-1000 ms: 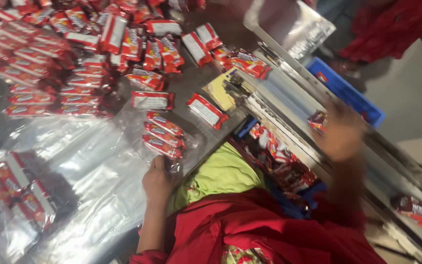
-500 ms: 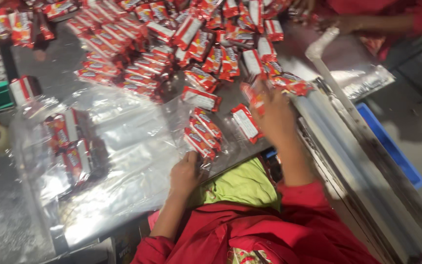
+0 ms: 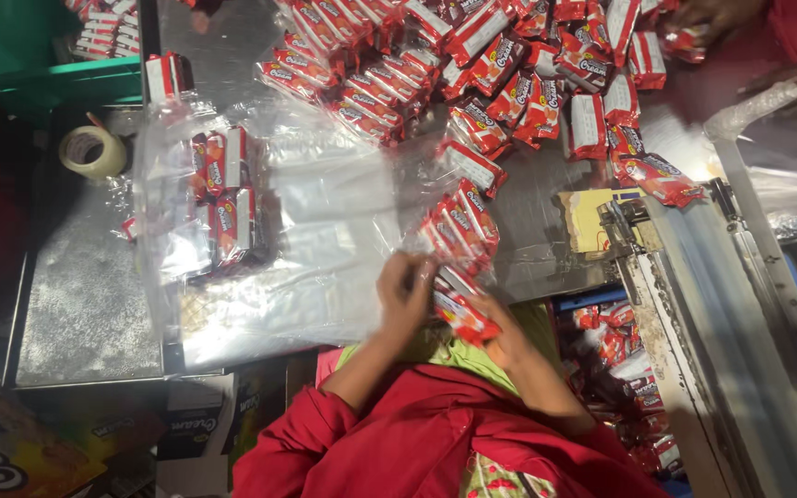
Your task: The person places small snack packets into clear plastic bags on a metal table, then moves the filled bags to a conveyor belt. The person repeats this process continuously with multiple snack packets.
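My left hand (image 3: pixel 405 293) grips the near edge of a clear plastic bag (image 3: pixel 325 231) lying flat on the metal table (image 3: pixel 85 295). My right hand (image 3: pixel 500 330) holds a red snack packet (image 3: pixel 461 314) close against the left hand, at the bag's opening. A small row of red packets (image 3: pixel 458 226) lies just beyond my hands. A large heap of the same red packets (image 3: pixel 472 65) covers the far side of the table. Another clear bag holding several packets (image 3: pixel 223 198) lies to the left.
A roll of tape (image 3: pixel 92 150) sits at the table's left. A green crate (image 3: pixel 39 46) is at the far left. A metal conveyor machine (image 3: pixel 721 341) runs along the right, with packets in a bin (image 3: pixel 620 350) below. Another person's hands (image 3: pixel 721 18) work at the far right. Cardboard boxes (image 3: pixel 11 452) stand below left.
My right hand has come back from the packets at the right with a red packet and now meets my left hand at the bag. The view has shifted left.
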